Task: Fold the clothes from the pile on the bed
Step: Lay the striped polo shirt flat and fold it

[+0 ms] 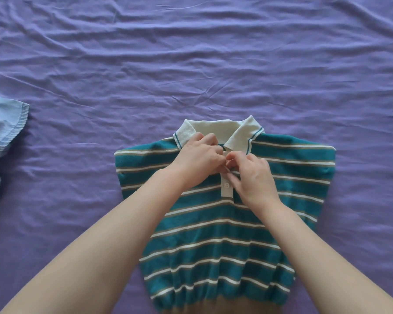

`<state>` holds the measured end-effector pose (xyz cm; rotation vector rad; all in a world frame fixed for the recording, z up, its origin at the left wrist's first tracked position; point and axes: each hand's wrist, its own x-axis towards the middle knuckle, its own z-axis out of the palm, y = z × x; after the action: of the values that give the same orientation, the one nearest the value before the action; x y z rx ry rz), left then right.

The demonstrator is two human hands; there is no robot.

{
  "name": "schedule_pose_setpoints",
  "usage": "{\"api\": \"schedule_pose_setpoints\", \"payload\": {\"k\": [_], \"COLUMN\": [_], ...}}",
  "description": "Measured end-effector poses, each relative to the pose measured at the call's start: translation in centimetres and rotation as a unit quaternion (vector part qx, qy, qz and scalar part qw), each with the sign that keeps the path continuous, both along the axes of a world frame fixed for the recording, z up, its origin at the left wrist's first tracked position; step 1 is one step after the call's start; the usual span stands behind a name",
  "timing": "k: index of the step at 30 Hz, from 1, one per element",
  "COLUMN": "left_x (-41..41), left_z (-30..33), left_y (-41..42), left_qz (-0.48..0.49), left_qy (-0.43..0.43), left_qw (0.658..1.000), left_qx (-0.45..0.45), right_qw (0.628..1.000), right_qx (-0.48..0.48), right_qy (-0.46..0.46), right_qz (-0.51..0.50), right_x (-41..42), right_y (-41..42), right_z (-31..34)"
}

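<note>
With the striped polo shirt (216, 225) laid flat, front up, at the bed's (191, 64) near edge, my left hand (199, 160) and right hand (251, 177) pinch its placket (227, 189) to button it before folding.

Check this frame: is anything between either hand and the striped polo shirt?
Nothing visible. The left hand and right hand are already on the striped polo shirt, pinching its white placket just below the collar.
</note>
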<state>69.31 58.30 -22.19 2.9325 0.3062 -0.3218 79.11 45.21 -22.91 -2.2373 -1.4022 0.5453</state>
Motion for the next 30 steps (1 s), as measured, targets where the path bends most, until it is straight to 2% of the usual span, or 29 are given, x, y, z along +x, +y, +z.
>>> {"api": "schedule_pose_setpoints", "payload": {"k": [7,12,16,19,21,23,26,28,30], "left_x": [-0.2,-0.7,-0.5,-0.3,-0.1,0.0,-0.7,-1.8,-3.1], "left_z": [0.5,0.2,0.1,0.0,-0.1,-0.2,-0.3,-0.8,-1.5], "left_y": [0.8,0.4,0.3,0.4,0.1,-0.8,-3.4,-5.3,-7.2], "left_qz": [0.041,0.126,0.139,0.117,0.123,0.185,0.278,0.275,0.26], "left_qy": [0.0,-0.017,-0.016,0.012,0.015,-0.013,-0.045,-0.086,-0.106], "left_qw": [0.993,0.977,0.973,0.98,0.986,0.981,0.96,0.956,0.957], "left_qx": [-0.107,-0.174,-0.186,-0.163,-0.114,-0.051,0.011,0.06,0.072], "right_qw": [0.998,0.994,0.992,0.995,0.996,0.996,0.993,0.989,0.985], "right_qx": [-0.015,-0.001,0.001,-0.013,-0.02,-0.03,-0.034,-0.028,-0.048], "right_qy": [0.047,0.096,0.112,0.087,0.062,0.017,-0.096,-0.142,-0.166], "right_qz": [-0.03,-0.051,-0.058,-0.055,-0.063,-0.08,-0.061,-0.034,-0.013], "right_x": [0.2,0.4,0.4,0.6,0.9,0.8,-0.4,-1.4,-1.8], "right_y": [-0.2,-0.3,-0.3,-0.2,-0.2,-0.4,-1.2,-2.4,-4.2], "right_z": [-0.1,0.0,-0.1,-0.6,-0.9,-0.9,-0.9,-1.0,-1.2]}}
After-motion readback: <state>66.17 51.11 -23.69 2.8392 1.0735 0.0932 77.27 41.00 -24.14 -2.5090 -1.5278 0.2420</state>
